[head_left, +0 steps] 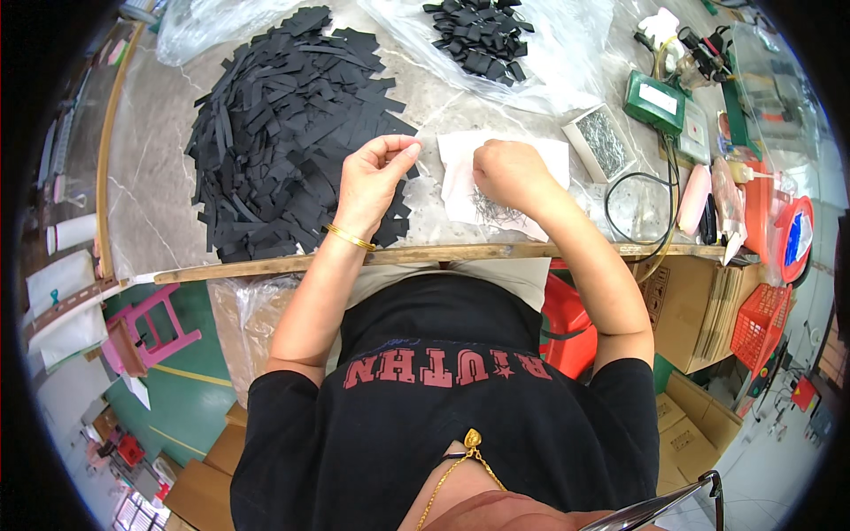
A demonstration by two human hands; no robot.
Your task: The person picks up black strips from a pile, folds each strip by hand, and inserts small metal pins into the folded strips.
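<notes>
Beside the right edge of a big heap of black fabric strips (283, 133), my left hand (376, 181) is raised with thumb and forefinger pinched together. Whatever sits in that pinch is too small to make out. My right hand (512, 177) is curled closed above a white sheet of paper (459, 157), its fingertips turned down and hidden. A small pile of thin metal pins or wires (492, 211) lies on the paper, just under the right hand. An open white box (606, 146) full of similar thin metal pieces stands to the right of the paper.
Folded black pieces (478, 37) lie on clear plastic sheeting (567, 53) at the back. A green device (655, 102) with a looping black cable (609, 199) is at the right, near a pink bottle (693, 196). The table's wooden front edge (407, 254) runs beneath my forearms.
</notes>
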